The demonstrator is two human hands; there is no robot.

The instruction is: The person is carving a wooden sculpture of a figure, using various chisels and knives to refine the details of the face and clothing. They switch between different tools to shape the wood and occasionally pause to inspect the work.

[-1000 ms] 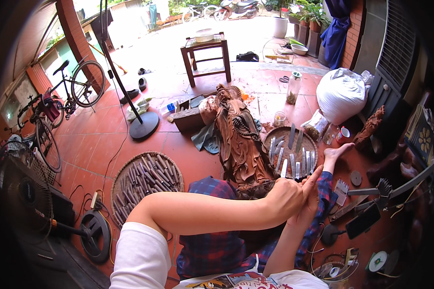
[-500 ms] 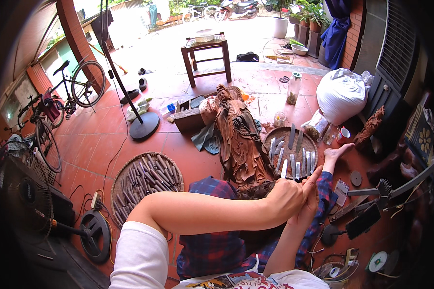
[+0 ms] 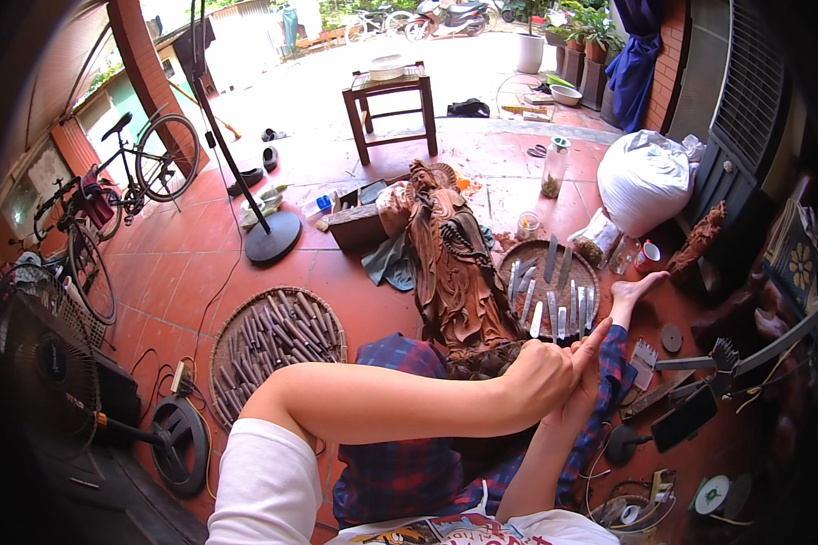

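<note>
My left arm reaches across my lap, and my left hand [image 3: 538, 374] is closed in a fist-like curl against my right hand. Its inner side is hidden, so anything inside it cannot be made out. My right hand [image 3: 583, 392] has its fingers stretched out, pointing up and to the right, and no object shows in it. Just beyond both hands lies a carved wooden statue [image 3: 454, 259] of a robed figure, its head away from me. Past my fingertips, a round woven tray [image 3: 511, 256] holds several metal blades [image 3: 552, 257].
Left of my knee, a woven basket [image 3: 216, 359] holds many wooden-handled tools [image 3: 282, 338]. A stand base [image 3: 273, 238] and a stool [image 3: 389, 95] are farther off. A white sack [image 3: 647, 182], a glass jar [image 3: 554, 168] and a red cup [image 3: 647, 257] stand to the right. A phone [image 3: 684, 418] sits near my right leg.
Both hands, pressed together, have shifted very slightly to the right and down. The statue, trays and tools have stayed where they were.
</note>
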